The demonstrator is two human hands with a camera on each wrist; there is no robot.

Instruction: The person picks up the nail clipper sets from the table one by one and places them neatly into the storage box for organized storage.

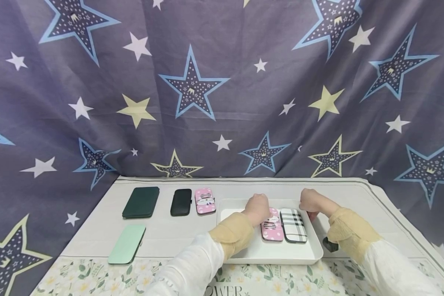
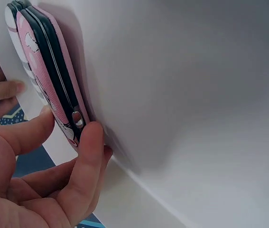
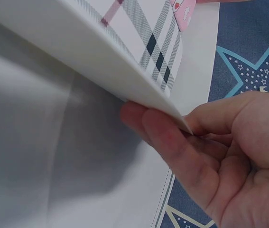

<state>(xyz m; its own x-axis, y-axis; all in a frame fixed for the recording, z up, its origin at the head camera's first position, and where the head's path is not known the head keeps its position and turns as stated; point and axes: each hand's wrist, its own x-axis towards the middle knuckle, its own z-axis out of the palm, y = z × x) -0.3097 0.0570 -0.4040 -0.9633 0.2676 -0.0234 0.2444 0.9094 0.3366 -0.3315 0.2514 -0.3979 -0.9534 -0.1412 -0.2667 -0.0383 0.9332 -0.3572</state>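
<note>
In a shallow white tray point(image 1: 274, 260) lie two slim hard cases: a pink patterned case point(image 1: 272, 231) and, to its right, a black-and-white plaid case point(image 1: 295, 226). My left hand point(image 1: 257, 207) pinches the far end of the pink case, thumb on one face and fingers on the other, near its small metal clasp point(image 2: 78, 119). At the tray's far right corner, my right hand point(image 1: 312, 202) grips the rim between thumb and fingers; the right wrist view shows the fingers under the tray wall point(image 3: 158, 102).
Left of the tray stand a second pink case point(image 1: 205, 201), a black case point(image 1: 181, 202), a dark green case point(image 1: 141, 202) and a mint green case point(image 1: 127, 244). A flowered cloth point(image 1: 89, 273) covers the near edge. Behind the table hangs a star-patterned curtain point(image 1: 222, 107).
</note>
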